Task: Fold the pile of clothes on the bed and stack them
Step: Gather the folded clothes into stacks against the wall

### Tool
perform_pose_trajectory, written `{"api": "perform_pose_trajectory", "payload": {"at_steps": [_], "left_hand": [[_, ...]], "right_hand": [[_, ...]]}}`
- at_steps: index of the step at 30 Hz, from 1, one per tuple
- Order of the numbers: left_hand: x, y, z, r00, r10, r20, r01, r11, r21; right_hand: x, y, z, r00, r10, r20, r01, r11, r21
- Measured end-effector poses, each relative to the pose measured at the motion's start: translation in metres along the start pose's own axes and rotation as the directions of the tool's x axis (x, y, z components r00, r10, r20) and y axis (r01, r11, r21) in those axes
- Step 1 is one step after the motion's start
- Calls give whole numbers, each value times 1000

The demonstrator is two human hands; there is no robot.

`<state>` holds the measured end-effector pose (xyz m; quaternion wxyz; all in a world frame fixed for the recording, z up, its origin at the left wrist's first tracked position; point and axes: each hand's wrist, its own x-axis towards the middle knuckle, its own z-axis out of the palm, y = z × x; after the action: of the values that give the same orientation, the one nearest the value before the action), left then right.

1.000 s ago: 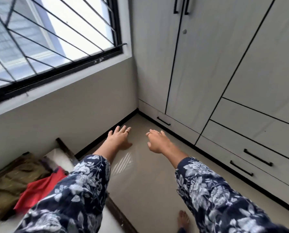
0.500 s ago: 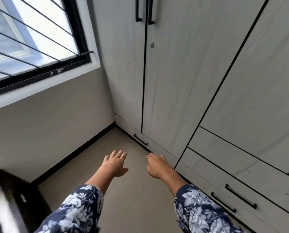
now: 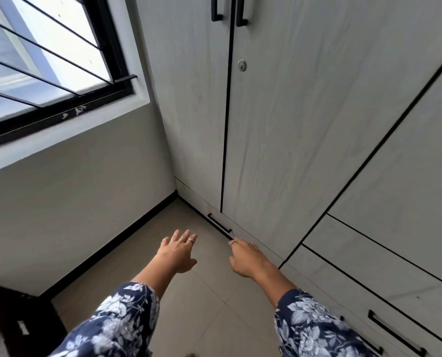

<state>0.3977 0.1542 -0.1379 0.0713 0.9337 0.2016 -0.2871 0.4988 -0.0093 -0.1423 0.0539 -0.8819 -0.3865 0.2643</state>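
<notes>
While our left hand point(image 3: 176, 255) and right hand point(image 3: 248, 257) reach out spread and empty toward the wardrobe point(image 3: 279, 124), no clothes show. We judge them soft, light and floppy, best pinched at hems or corners.

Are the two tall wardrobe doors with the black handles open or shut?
Shut. The wardrobe doors lie flush, with only a thin straight dark seam between them, and no interior shows. Both hands are away from the handles.
</notes>
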Motion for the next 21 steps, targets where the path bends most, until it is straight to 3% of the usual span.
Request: {"api": "perform_pose_trajectory", "payload": {"at_steps": [14,21], "left_hand": [[311,-90,59,964,243,104,-260,944,202],[452,-83,121,921,383,69,-388,889,245]], "right_hand": [[263,45,131,959,229,165,-262,938,227],[370,108,204,936,274,220,-314,933,174]]}}
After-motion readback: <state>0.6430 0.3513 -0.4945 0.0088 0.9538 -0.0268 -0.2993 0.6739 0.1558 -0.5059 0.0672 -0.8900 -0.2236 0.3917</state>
